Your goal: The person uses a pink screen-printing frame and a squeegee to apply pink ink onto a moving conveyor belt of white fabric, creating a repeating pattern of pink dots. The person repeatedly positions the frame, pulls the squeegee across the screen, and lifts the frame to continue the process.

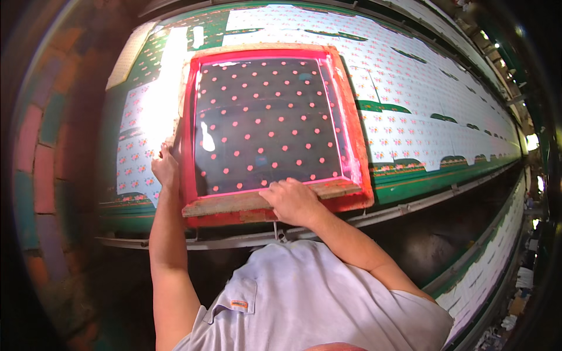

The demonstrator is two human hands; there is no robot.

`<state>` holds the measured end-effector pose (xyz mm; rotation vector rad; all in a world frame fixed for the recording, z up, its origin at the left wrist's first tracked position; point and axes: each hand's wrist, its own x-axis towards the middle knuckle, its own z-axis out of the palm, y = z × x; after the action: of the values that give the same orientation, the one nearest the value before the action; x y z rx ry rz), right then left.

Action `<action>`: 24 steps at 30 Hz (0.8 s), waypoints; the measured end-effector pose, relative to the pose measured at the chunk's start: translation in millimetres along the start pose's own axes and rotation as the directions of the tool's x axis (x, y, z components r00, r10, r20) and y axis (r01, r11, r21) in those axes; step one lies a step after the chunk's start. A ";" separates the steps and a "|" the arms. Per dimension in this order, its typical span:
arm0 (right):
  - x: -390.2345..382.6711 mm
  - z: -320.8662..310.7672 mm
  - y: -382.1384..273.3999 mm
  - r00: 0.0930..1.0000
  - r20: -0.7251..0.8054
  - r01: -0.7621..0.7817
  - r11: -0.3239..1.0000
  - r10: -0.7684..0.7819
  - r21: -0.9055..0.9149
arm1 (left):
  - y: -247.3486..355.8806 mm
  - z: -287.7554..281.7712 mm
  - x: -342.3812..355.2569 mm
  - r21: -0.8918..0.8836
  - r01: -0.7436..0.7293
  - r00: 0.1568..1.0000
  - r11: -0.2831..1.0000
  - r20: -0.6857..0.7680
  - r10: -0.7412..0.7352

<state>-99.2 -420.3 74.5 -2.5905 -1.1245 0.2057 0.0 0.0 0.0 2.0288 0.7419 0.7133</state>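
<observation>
A screen printing frame (353, 126) with red-stained wooden sides lies flat on the printing table. Its dark mesh (257, 126) carries rows of small pink-red dot motifs, with red ink along the inner edges. Along the near side of the frame rests a long wooden squeegee (228, 204); its lower edge is hidden. My right hand (291, 200) is closed over the top of this bar, near its middle. At the left side of the frame, my left hand (165, 167) has its fingers curled round the outer edge.
White fabric pieces (433, 111) printed with small flowers cover much of the green table (404, 186). A metal rail (410, 207) runs along the near table edge. Strong glare whitens the fabric left of the frame. Another long surface with white pieces (489, 281) lies at the lower right.
</observation>
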 end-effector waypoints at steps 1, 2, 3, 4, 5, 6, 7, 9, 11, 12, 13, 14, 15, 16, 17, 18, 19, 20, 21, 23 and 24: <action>0.5 -4.5 -2.2 0.998 -0.059 0.027 0.999 -0.025 0.040 | 1.9 0.3 0.8 0.072 0.001 1.000 0.997 0.030 -0.004; 0.9 -8.8 -3.1 0.999 -0.041 0.014 0.999 -0.012 0.045 | 0.9 -3.5 1.1 0.126 0.035 0.998 0.991 0.049 -0.042; 1.6 -12.2 -3.3 0.999 -0.050 0.003 0.996 0.002 0.088 | -0.5 -1.1 1.3 0.135 0.056 0.997 0.989 0.044 -0.063; 3.6 -14.0 -4.2 0.999 -0.027 -0.019 0.994 0.022 0.109 | -2.3 3.3 1.8 0.097 0.133 0.991 0.986 0.020 -0.135; 8.8 -17.0 -5.8 0.999 -0.022 -0.026 0.992 0.029 0.126 | -2.0 2.8 2.5 0.225 -0.008 0.998 0.974 -0.057 0.022; 10.3 -20.3 -7.4 0.997 0.021 -0.077 0.992 0.075 0.104 | -0.6 2.1 1.8 0.337 -0.086 0.987 0.938 -0.097 0.125; 10.2 -25.6 -8.2 0.993 0.042 -0.118 0.990 0.115 0.079 | 3.8 -1.3 2.1 0.225 -0.018 0.999 0.974 -0.036 0.026; 11.7 -26.0 -10.9 0.993 0.042 -0.115 0.992 0.113 0.050 | 12.3 -8.3 -0.1 0.171 0.067 0.995 0.983 0.056 -0.078; 8.1 -21.2 -14.3 0.995 0.025 -0.099 0.995 0.098 0.029 | 18.9 -10.9 -5.9 0.253 -0.021 0.999 0.967 0.049 0.009; 6.3 -18.1 -14.5 0.997 -0.005 -0.080 0.997 0.080 0.023 | 21.6 -12.1 -3.8 0.219 0.035 0.992 0.975 0.109 -0.060; 2.3 -15.7 -15.8 0.998 -0.040 -0.054 0.998 0.054 0.018 | 22.1 -13.6 -7.7 0.231 0.045 0.991 0.972 0.114 -0.073; -0.7 -14.1 -17.3 0.998 -0.038 -0.044 0.999 0.044 0.000 | 23.9 -14.6 -8.6 0.232 0.050 0.990 0.971 0.116 -0.079; -2.2 -12.6 -19.0 0.998 -0.063 -0.029 1.000 0.029 -0.003 | 26.9 -14.4 -6.4 0.226 0.043 0.992 0.973 0.108 -0.069; -4.5 -10.5 -22.4 0.996 -0.089 -0.012 1.000 0.011 -0.007 | 28.4 -15.0 -6.1 0.218 0.052 0.991 0.975 0.108 -0.077; -7.1 -9.1 -24.9 0.995 -0.102 -0.004 1.000 0.003 -0.015 | 28.5 -16.2 -7.2 0.206 0.051 0.992 0.977 0.104 -0.073; -10.1 -8.2 -27.0 0.992 -0.121 0.023 0.999 -0.028 -0.040 | 29.2 -17.0 -5.8 0.196 0.063 0.990 0.979 0.112 -0.086; -11.6 -7.3 -28.2 0.995 -0.098 0.021 0.999 -0.025 -0.042 | 29.9 -17.7 -4.0 0.199 0.044 0.993 0.979 0.097 -0.064; -13.5 -6.3 -29.4 0.992 -0.115 0.039 0.999 -0.043 -0.033 | 28.8 -19.0 -5.7 0.203 0.037 0.993 0.978 0.098 -0.058; -14.8 -5.3 -30.0 0.993 -0.109 0.032 0.999 -0.034 -0.025 | 28.6 -18.5 -6.3 0.204 0.010 0.995 0.979 0.096 -0.030; -15.9 -4.2 -29.0 0.993 -0.113 0.015 1.000 -0.014 0.006 | 28.4 -16.9 -3.4 0.261 0.034 0.995 0.965 0.079 -0.056; -16.8 -4.4 -27.4 0.991 -0.128 0.038 0.999 -0.038 -0.006 | 28.7 -15.8 0.5 0.304 0.063 0.991 0.951 0.095 -0.096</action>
<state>-128.4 -415.9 88.0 -2.5425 -1.1278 0.0286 -4.0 -5.1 32.2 2.2761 0.9066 0.4594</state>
